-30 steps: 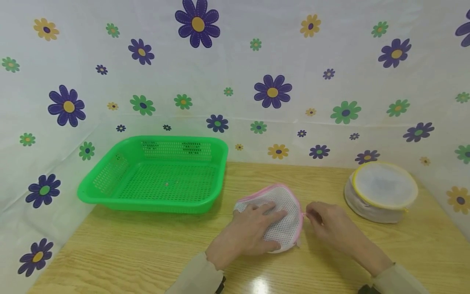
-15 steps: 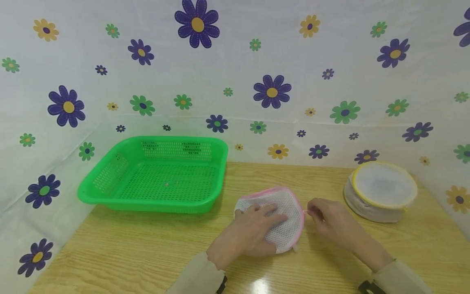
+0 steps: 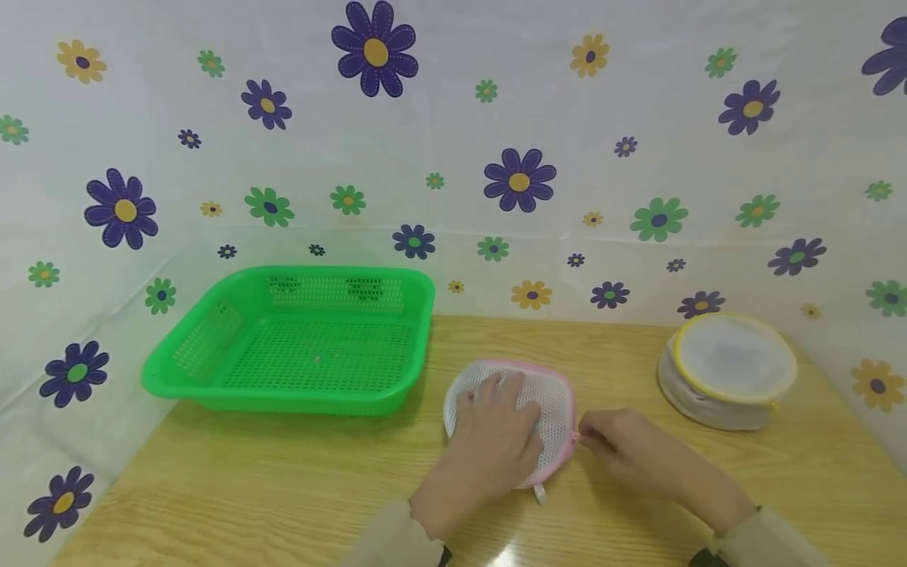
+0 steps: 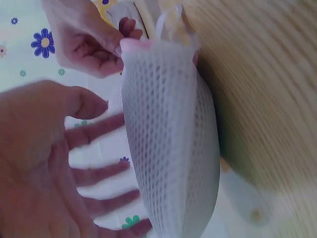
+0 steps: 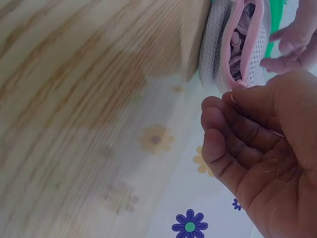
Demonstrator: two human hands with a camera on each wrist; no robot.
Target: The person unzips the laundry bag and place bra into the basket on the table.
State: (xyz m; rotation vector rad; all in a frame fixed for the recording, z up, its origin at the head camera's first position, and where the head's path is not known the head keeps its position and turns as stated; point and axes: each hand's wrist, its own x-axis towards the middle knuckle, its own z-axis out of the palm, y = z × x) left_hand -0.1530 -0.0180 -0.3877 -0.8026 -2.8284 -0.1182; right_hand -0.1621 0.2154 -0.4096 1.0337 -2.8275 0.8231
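A white mesh laundry bag (image 3: 556,402) with pink edging lies on the wooden table, its small white loop (image 3: 540,494) pointing toward me. My left hand (image 3: 489,441) rests on top of it, fingers spread; the left wrist view shows those fingers straight beside the mesh. At the bag's right edge, my right hand (image 3: 631,449) pinches the pink zipper pull (image 3: 575,437) between thumb and forefinger. In the right wrist view the pink zipper (image 5: 228,54) gapes over part of its length, and mauve-grey fabric (image 5: 240,47) shows inside.
A green plastic basket (image 3: 427,323) with perforated walls stands at the back left of the table (image 3: 298,488). At the back right sits a round, grey-sided mesh bag (image 3: 737,358) with yellow trim. A flower-printed sheet (image 3: 439,118) hangs behind.
The laundry bag has turned clockwise, its loop swinging toward me and leftward. My left hand has turned with its fingers pointing farther away. My right hand, still pinching the pull, has come slightly nearer.
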